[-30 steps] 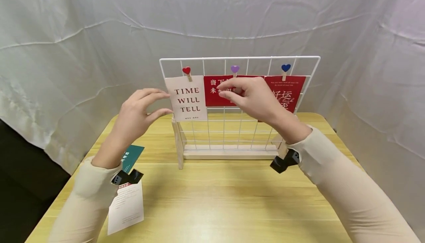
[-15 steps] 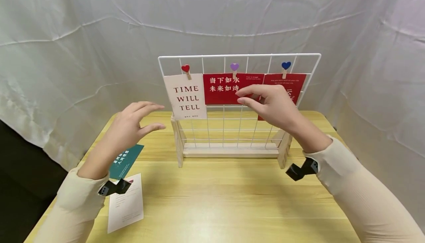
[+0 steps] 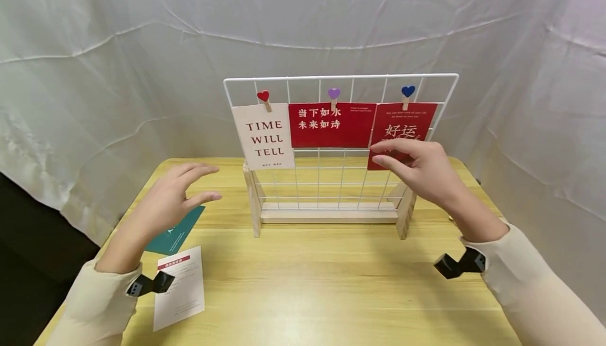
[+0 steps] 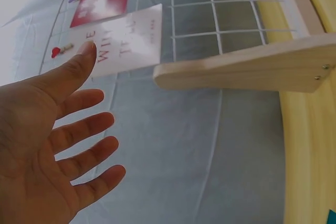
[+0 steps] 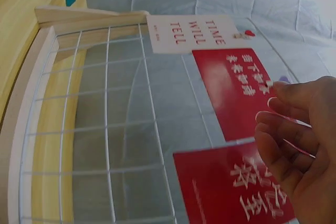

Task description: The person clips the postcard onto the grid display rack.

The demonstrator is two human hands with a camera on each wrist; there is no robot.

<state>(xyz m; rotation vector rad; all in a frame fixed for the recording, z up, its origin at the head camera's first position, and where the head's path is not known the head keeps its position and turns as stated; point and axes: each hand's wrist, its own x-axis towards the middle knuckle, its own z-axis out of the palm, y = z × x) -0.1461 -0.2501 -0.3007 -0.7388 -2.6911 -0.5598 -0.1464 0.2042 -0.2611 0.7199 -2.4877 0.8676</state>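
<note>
The left hand [image 3: 165, 201] is wide, thumb well apart from the loosely straight fingers, and empty; it hangs above the table [image 3: 307, 283], near the white card [image 3: 266, 138] but apart from it. The right hand [image 3: 421, 170] is empty too, with only a narrow gap between thumb and bent fingers. In the head view it covers the lower part of the right red card [image 3: 402, 117]; whether it touches that card I cannot tell.

The three cards hang in a row on a white wire grid [image 3: 341, 77]: the white one upright under a red heart clip [image 3: 263, 97], the middle red card [image 3: 333, 130] sideways under a purple clip [image 3: 334, 94], the right one upright under a blue clip [image 3: 408, 92]. The grid stands in a wooden base [image 3: 329, 215]. A green card [image 3: 177, 235], partly hidden by the left hand, and a printed sheet [image 3: 182, 296] lie on the table's left side. Pale cloth [image 3: 303, 14] hangs behind.
</note>
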